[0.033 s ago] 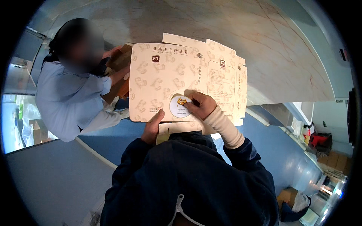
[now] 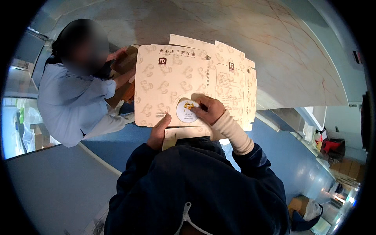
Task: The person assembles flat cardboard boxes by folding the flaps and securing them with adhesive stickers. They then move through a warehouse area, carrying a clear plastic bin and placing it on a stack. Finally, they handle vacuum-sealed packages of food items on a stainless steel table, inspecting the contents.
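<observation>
Two hands on flat cream carton (image 2: 172,86): left hand (image 2: 158,133) pinches near edge, right hand (image 2: 209,111) presses fingertips on round sticker (image 2: 187,111); co-worker (image 2: 74,102) far left.

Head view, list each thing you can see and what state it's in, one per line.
flat carton: unfolded, lying flat on the marble table
round sticker: on the carton's near edge
right hand: pressing the sticker
left hand: thumb on the carton's near edge
co-worker's hands: holding brown cardboard

My single head-worn fisheye view looks steeply down, close above the flattened carton (image 2: 188,86) on the counter (image 2: 297,58), just beyond my fingers (image 2: 199,111).
</observation>
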Demonstrator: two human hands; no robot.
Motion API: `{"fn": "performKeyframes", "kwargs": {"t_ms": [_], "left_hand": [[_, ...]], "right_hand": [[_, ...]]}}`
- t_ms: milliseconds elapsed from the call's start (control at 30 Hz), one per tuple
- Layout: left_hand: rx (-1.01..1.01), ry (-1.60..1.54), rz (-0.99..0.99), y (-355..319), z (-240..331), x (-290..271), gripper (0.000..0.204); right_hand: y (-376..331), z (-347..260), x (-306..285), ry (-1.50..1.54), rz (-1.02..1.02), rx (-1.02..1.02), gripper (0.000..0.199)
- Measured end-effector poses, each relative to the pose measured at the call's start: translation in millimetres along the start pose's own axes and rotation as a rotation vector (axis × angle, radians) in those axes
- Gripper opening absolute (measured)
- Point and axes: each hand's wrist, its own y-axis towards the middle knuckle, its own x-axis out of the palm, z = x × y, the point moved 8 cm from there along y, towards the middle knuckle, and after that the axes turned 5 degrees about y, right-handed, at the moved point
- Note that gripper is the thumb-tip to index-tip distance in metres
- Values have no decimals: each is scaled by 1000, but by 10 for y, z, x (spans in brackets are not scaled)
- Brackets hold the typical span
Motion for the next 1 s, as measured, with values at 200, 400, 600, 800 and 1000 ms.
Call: {"fn": "performKeyframes", "kwargs": {"t_ms": [200, 400, 600, 800, 1000], "left_hand": [[-36, 63, -28, -24, -2, -38, 46], [222, 752, 63, -68, 134, -266, 45], [145, 464, 9, 148, -64, -451, 45], [103, 506, -31, 656, -200, -5, 44], [150, 512, 10, 544, -24, -93, 43]], "right_hand": [[13, -96, 40, -38, 13, -17, 26], [-92, -292, 13, -5, 139, -141, 33], [-9, 8, 252, -143, 122, -83, 37], [-105, -67, 108, -165, 137, -73, 23], [105, -115, 228, -325, 119, -65, 20]]}}
